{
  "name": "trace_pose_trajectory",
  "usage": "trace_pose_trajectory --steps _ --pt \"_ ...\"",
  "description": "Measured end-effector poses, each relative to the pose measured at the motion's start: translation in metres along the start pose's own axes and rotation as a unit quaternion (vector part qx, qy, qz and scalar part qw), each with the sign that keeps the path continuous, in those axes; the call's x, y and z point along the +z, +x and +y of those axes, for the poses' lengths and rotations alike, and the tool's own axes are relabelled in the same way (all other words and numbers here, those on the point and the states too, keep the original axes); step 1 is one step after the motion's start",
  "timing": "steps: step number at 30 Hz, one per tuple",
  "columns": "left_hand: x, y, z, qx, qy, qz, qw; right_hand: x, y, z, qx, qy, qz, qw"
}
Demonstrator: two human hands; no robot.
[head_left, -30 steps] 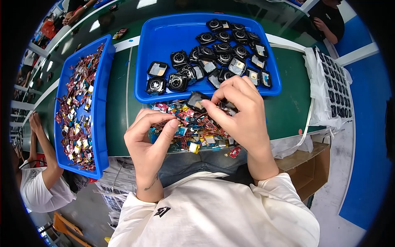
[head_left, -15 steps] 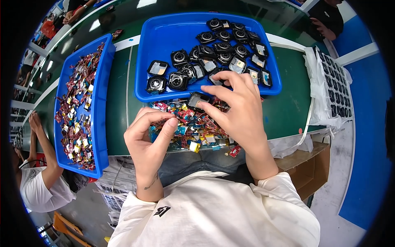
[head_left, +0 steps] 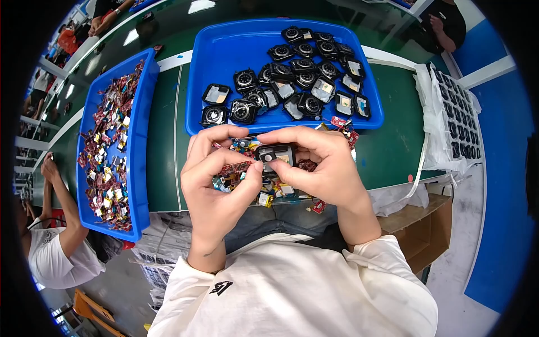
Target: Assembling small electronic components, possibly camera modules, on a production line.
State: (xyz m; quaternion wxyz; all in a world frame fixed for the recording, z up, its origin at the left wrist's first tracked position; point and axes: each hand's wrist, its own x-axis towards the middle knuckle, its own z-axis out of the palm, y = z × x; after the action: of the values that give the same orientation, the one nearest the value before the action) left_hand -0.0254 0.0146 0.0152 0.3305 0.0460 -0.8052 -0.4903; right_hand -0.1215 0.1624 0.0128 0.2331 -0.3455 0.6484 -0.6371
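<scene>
A black square smartwatch case (head_left: 285,153) is held over the heap of small parts, its open inside facing up. My right hand (head_left: 323,163) is closed on it, the thumb at its inner side and the fingers round the far and right edges. My left hand (head_left: 216,182) is closed at the left edge of the case, thumb and a fingertip pinching there. A small dark piece with a round pale spot (head_left: 268,158) shows between the two thumbs; which hand touches it I cannot tell. Beneath lies a pile of red, yellow and silver electronic parts (head_left: 265,199), partly hidden by my hands.
A blue tray (head_left: 236,42) with several black watch cases stands just beyond my hands. At left, a long blue tray (head_left: 143,95) holds red circuit pieces and small batteries. Stacked trays of dark parts (head_left: 460,118) stand at right, above a cardboard box (head_left: 418,230). Other people sit nearby.
My right hand has brought the watch case from the tray's near edge closer to me. My left hand has moved right to meet it. Red parts now show at the tray's near right edge.
</scene>
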Motion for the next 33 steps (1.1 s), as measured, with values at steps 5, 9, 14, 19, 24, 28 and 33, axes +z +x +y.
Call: trace_pose_trajectory --steps 5,9,14,19,24,28,33 --pt "0.0028 0.0023 0.0021 0.007 0.053 -0.018 0.998 0.0013 0.0 -0.0042 -0.054 -0.052 0.008 0.997" --pt "0.0008 0.0052 0.0055 -0.001 0.083 -0.03 0.996 0.0017 0.0004 -0.0056 -0.077 -0.094 0.007 0.993" --pt "0.0008 0.0066 0.0067 0.01 0.092 -0.03 0.995 0.0031 0.0005 0.0003 -0.08 -0.08 0.006 0.994" --pt "0.0014 0.0048 0.0048 0.015 0.079 -0.026 0.996 0.0041 -0.0003 0.0016 -0.08 -0.049 0.013 0.996" --pt "0.0017 0.0038 0.004 -0.005 0.056 -0.029 0.998 0.0026 -0.0012 -0.0042 -0.047 -0.048 -0.016 0.998" --pt "0.0015 0.0042 0.0035 0.002 0.069 -0.034 0.997 0.0048 -0.0012 -0.0049 -0.04 -0.039 -0.008 0.998" --pt "0.0033 0.0027 0.0033 -0.003 0.067 -0.023 0.997 0.005 -0.0009 -0.0002 -0.062 -0.044 0.01 0.997"
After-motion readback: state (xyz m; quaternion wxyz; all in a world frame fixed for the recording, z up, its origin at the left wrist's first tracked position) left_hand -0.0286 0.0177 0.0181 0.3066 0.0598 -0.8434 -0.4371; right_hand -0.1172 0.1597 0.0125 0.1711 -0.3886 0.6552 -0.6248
